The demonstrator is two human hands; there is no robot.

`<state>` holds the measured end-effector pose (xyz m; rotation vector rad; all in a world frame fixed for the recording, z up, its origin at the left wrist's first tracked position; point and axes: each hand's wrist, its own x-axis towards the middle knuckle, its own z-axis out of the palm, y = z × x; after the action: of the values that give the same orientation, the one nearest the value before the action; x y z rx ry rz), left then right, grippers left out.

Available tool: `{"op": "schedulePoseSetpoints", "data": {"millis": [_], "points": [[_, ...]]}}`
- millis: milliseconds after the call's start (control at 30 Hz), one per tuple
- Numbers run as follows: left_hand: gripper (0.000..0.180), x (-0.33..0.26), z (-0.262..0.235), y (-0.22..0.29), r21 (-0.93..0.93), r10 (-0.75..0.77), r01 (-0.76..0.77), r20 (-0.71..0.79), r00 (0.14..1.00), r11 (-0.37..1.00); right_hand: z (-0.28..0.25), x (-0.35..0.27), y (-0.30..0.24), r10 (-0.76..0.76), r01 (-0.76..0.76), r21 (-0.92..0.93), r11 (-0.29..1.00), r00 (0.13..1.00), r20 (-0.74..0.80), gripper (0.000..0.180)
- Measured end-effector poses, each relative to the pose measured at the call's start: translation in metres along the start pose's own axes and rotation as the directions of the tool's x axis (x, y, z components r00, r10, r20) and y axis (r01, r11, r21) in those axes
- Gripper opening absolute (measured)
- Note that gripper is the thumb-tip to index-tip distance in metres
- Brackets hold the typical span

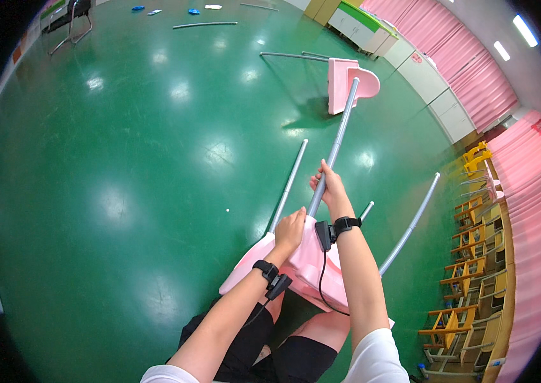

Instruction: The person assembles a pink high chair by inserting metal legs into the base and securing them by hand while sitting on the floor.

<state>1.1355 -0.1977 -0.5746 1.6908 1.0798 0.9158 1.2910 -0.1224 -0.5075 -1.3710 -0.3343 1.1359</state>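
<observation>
Wears white sleeves [375, 359] and black wrist straps [347, 224], with an upturned pink plastic furniture body [308, 267] before the knees. Going rightward, shows a grey leg [289, 185] at the body's left edge; rests left hand [291, 231] at the base of a grey tube [345, 121], with fingers together, cannot tell if clamped; wraps right hand [330, 186] around that tube, with fingers clamped on it. Shows another grey leg [409, 226] at the body's right edge, wooden chairs [465, 277] along the green floor's [123, 127] right edge.
</observation>
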Motion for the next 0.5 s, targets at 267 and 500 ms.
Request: {"op": "schedulePoseSetpoints", "data": {"millis": [267, 500], "points": [[0.043, -0.001, 0.000, -0.002, -0.070, 0.037, -0.042, -0.071, 0.997, 0.997, -0.003, 0.008, 0.009, -0.007, -0.047, 0.225, 0.973, 0.972, 0.235, 0.040], [0.038, -0.001, 0.000, -0.009, -0.084, 0.041, -0.052, -0.132, 0.990, 0.995, 0.023, -0.007, 0.012, -0.155, 0.144, -0.100, 0.985, 0.982, -0.104, 0.040]]}}
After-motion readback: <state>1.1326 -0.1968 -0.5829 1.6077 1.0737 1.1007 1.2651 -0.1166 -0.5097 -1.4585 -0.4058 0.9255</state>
